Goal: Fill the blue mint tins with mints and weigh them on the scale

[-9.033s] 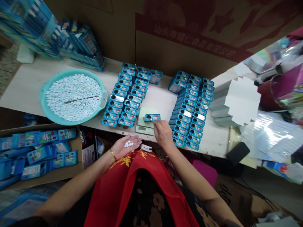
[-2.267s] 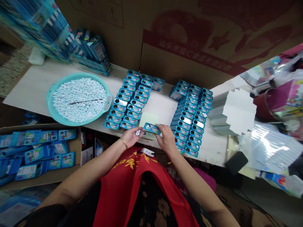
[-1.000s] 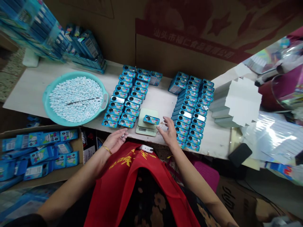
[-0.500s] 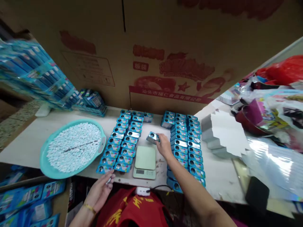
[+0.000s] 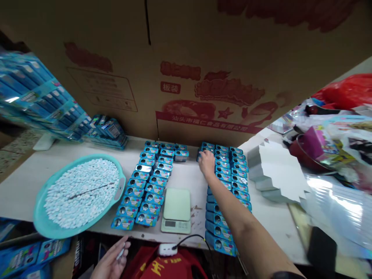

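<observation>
My right hand (image 5: 207, 163) reaches to the back left of the right-hand group of small blue tins (image 5: 222, 221), its fingers closed around a tin there; the hand mostly hides that tin. My left hand (image 5: 113, 257) is low at the table's front edge, fingers curled around a few small white tablets (image 5: 121, 252). To its upper right stand rows of blue tins (image 5: 150, 208) with round windows in their lids. A pale green kitchen scale (image 5: 176, 205) lies between the two groups, its pan bare.
A turquoise basin (image 5: 43, 228) full of small white tablets, with a thin dark stick across them, stands at left. Wrapped stacks of blue packs (image 5: 37, 89) are behind it. A large carton (image 5: 116, 23) walls off the back. White card (image 5: 280, 168), a black phone-like object (image 5: 322, 248) and bags lie right.
A tin my right hand held above the scale now stands in the short third row of the left group. That hand has moved right to the other tins. My left hand has drawn lower.
</observation>
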### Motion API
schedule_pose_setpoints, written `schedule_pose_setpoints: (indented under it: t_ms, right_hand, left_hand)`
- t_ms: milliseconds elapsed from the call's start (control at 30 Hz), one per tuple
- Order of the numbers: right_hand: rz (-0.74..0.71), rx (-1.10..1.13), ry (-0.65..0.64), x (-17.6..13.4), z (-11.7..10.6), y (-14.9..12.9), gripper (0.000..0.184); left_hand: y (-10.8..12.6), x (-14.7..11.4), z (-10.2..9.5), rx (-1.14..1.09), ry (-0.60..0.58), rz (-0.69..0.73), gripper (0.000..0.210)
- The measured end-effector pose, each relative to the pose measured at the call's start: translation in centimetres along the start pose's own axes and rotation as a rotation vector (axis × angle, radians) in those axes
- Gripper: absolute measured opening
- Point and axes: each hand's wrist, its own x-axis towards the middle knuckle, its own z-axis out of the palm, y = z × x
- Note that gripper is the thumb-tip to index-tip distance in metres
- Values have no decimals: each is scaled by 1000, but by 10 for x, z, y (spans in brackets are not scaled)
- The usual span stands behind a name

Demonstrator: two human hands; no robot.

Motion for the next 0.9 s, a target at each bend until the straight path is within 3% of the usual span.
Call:
schedule_pose_setpoints:
  t_ms: [133,267,400,500,600,767,900]
  right_hand:
    - [-55,-205,-92,3,-12,32,24]
    - [-286,-258,-150,-14,-34,28,24]
    - [-561,-176,-239,-78,-71,-9,23]
    - [-696,-101,-286,-130,-85,-45,21]
    - [-722,-49,-329,-160,-82,-70,18]
    - [-650,210,-244,-194,-86,-99,26]
    - [-766,353,-399,-229,-96,-136,28]
  left_hand:
    - [-1,-4,6,-7,7,13,30]
    - [-3,-12,18,-9,-37,39,23]
    - [-5,-14,27,-17,-139,5,20]
    - [-5,-15,39,-39,-249,-39,19]
    - [-3,-16,53,-72,-353,-69,18]
    - [-7,-19,66,-124,-435,-176,18]
    - [-21,-22,63,-183,-434,-272,22]
